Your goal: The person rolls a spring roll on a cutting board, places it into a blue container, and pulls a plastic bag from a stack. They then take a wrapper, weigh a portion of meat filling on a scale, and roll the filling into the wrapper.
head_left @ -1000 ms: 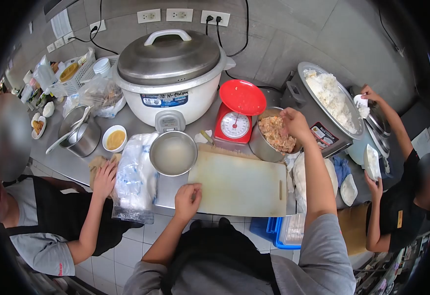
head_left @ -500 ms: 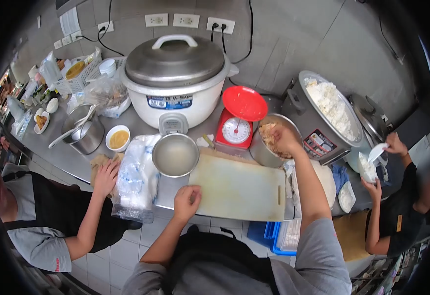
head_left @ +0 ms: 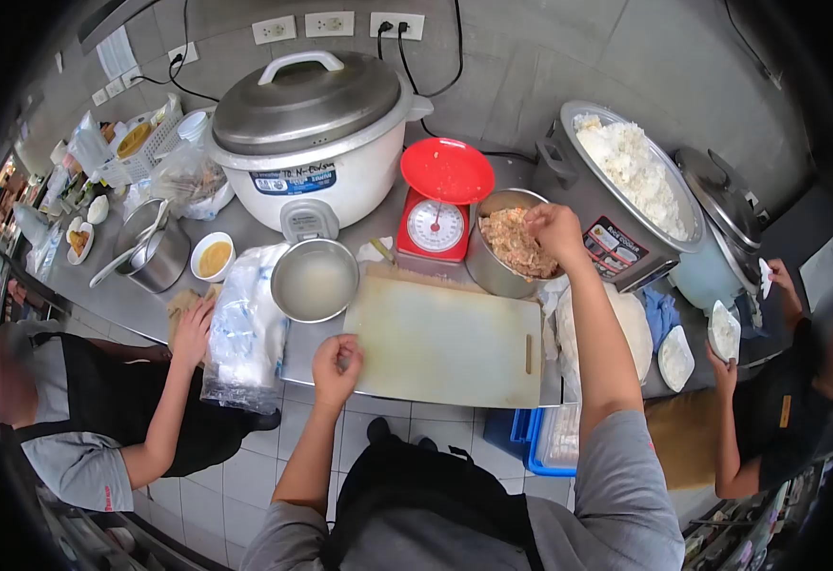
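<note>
My right hand [head_left: 557, 235] is over the right rim of a metal pot [head_left: 489, 276] filled with a pinkish minced mixture [head_left: 514, 242]. Its fingers are drawn together at the mixture, and whatever is between them is hidden. My left hand [head_left: 337, 369] hovers by the front left corner of a pale cutting board [head_left: 440, 343], fingers curled in, with nothing visible in them. Just behind that hand sits a steel bowl [head_left: 314, 285] of cloudy liquid. A red dial scale [head_left: 436, 228], its pan bearing small crumbs, stands left of the pot.
A large rice cooker [head_left: 312, 143] stands at the back; an open one heaped with rice [head_left: 631, 176] is at right. Plastic bags [head_left: 250, 324] lie left. A co-worker's hand [head_left: 191, 333] rests beside them. Another co-worker at right holds a white dish [head_left: 724, 333] of rice.
My right hand has lifted from inside the pot to its right rim, showing more mixture. The co-worker at right has moved the white scoop away from the dish. The view has shifted slightly.
</note>
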A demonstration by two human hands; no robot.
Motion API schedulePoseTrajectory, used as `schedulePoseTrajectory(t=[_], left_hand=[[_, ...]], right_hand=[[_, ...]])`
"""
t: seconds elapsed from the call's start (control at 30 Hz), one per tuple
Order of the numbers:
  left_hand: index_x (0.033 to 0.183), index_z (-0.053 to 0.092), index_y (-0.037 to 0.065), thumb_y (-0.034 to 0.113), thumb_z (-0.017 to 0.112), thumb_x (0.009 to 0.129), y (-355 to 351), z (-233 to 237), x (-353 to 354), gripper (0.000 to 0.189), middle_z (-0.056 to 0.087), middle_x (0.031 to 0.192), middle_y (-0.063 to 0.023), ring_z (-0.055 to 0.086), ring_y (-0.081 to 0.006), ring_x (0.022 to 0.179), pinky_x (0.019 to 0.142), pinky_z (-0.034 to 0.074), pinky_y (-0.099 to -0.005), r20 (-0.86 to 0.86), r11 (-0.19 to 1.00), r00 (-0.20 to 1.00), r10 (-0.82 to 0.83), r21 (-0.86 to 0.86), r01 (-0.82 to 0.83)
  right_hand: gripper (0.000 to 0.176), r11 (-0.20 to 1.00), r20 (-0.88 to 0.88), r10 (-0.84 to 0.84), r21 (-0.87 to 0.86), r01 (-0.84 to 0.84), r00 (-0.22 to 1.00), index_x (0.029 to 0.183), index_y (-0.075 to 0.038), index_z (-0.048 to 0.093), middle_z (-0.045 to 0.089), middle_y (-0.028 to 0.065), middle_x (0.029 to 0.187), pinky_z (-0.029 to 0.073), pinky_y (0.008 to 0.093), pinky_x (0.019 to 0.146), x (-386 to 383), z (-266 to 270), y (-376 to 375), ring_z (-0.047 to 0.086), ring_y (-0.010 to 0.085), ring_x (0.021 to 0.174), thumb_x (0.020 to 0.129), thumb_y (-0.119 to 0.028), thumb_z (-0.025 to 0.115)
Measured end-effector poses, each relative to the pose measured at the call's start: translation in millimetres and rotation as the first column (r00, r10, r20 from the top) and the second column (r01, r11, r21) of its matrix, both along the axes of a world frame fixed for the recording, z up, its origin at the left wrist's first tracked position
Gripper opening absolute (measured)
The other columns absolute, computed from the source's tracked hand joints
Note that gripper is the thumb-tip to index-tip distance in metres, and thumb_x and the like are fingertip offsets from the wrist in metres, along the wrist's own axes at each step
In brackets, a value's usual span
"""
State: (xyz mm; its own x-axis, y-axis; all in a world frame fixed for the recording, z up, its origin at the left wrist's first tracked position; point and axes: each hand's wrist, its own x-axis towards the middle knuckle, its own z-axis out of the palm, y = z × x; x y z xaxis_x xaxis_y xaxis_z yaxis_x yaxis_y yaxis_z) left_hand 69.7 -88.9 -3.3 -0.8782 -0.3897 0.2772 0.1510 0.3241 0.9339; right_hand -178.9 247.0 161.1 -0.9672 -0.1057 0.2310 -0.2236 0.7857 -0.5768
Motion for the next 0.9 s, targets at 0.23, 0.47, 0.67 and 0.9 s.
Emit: schedulePoseTrajectory(t=[0.23, 0.47, 0.67, 0.9], left_hand=[[0.092, 0.065, 0.002, 0.002, 0.067, 0.078, -4.0, -5.6, 1.0, 0.013, 0.061, 0.077, -0.0054, 0.055, -0.0145, 0.066, 0.063, 0.046, -0.0264, -0.009, 0.999, 0.999, -0.031, 0.035, 0.031], [0.089, 0.064, 0.003, 0.003, 0.066, 0.079, -4.2, 5.5, 1.5, 0.010, 0.061, 0.078, -0.0066, 0.057, -0.0173, 0.068, 0.063, 0.047, -0.0287, -0.043, 0.995, 0.998, -0.055, -0.091, 0.051], [0.086, 0.064, 0.004, 0.001, 0.065, 0.079, -3.5, 0.5, 2.4, 0.008, 0.061, 0.077, -0.0068, 0.057, -0.0181, 0.068, 0.064, 0.047, -0.0299, 0.015, 0.998, 0.999, -0.049, -0.038, 0.049], [0.086, 0.064, 0.003, 0.000, 0.064, 0.079, -2.0, 1.9, -1.5, 0.008, 0.060, 0.077, -0.0072, 0.057, -0.0187, 0.068, 0.064, 0.047, -0.0300, -0.056, 0.995, 0.995, -0.081, -0.066, 0.078]], right_hand=[[0.009, 0.985, 0.110, 0.026, 0.166, -0.044, 0.994, 0.078, -0.007, 0.073, 0.070, 0.0155, 0.078, 0.054, 0.0366, 0.070, 7.5, -19.5, 0.5, 0.069, 0.0262, 0.074, 0.071, -0.005, 0.068], [0.012, 0.998, -0.029, -0.053, 0.017, 0.053, 0.998, 0.079, -0.003, 0.070, 0.068, 0.0117, 0.072, 0.051, 0.0299, 0.064, 25.9, -3.7, -0.3, 0.066, 0.0178, 0.068, 0.073, 0.003, 0.062], [0.012, 0.911, 0.163, -0.126, -0.371, 0.179, 0.979, 0.076, -0.003, 0.064, 0.063, 0.0076, 0.071, 0.050, 0.0283, 0.061, 21.7, -28.0, -0.4, 0.061, 0.0165, 0.062, 0.070, 0.007, 0.062], [0.023, 0.684, 0.410, -0.091, -0.637, 0.356, 0.908, 0.107, -0.002, 0.053, 0.058, 0.0077, 0.083, 0.054, 0.0310, 0.049, 25.7, -20.9, -10.0, 0.060, 0.0171, 0.057, 0.085, 0.006, 0.050]])
